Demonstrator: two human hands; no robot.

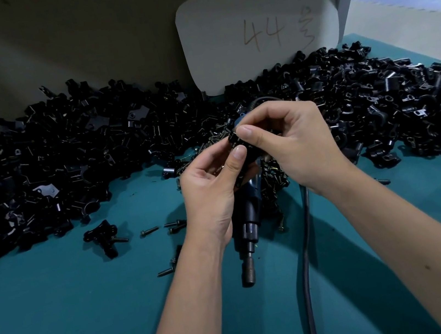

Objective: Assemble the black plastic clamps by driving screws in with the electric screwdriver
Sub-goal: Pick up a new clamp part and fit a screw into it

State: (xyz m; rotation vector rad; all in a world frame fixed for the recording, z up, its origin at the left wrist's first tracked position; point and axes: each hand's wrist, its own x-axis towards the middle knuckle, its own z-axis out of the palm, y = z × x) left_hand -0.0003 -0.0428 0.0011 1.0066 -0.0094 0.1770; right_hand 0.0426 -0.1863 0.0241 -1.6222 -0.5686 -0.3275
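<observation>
A teal table (pixel 64 321) fills the lower frame, backed by a grey wall panel and a card marked "44" (pixel 258 28) at upper centre, with a heap of black clamp parts (pixel 68 162) across the middle. At centre, the left hand (pixel 211 191) and right hand (pixel 290 141) both pinch one small black clamp (pixel 234 139) between thumbs and fingertips. The electric screwdriver (pixel 248 229) lies on the table directly below the hands, bit toward the bottom, loose screws (pixel 150 231) to its left and its cable (pixel 308 282) to its right.
</observation>
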